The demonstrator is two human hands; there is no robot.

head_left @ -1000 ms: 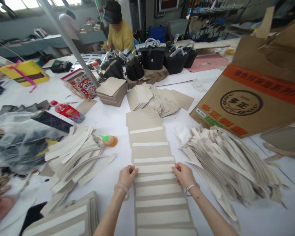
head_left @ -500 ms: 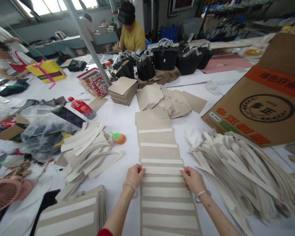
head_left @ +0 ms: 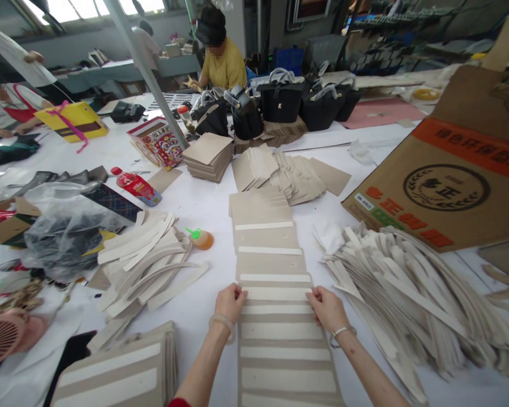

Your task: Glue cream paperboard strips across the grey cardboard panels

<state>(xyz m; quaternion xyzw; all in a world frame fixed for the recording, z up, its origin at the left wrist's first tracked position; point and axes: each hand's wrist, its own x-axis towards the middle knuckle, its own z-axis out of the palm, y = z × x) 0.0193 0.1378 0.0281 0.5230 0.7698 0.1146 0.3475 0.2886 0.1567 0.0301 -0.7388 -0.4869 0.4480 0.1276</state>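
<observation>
A pale strip [head_left: 276,294] lies across the overlapping row of grey-beige boards [head_left: 266,264] in front of me. At its left end, my left hand [head_left: 229,304] is closed in a pinch. My right hand [head_left: 328,308] pinches the right end in the same way. More pale strips cross the boards, both above and below my hands. Loose strips lie in a heap [head_left: 146,263] to the left and in a larger heap [head_left: 407,294] to the right. A stack of boards with strips on them [head_left: 114,370] is at the lower left.
A small glue-like bottle with a green tip [head_left: 201,238] stands left of the row. Beyond are board stacks [head_left: 207,158], black handbags [head_left: 282,102] and a red-labelled bottle [head_left: 136,186]. A large carton [head_left: 445,186] leans at right; a pink fan [head_left: 8,339] is at left. Co-workers sit and stand farther back.
The view has shifted slightly, so everything appears a little farther left. Both hands keep their pinch on the same strip. A co-worker at the far left has moved an arm.
</observation>
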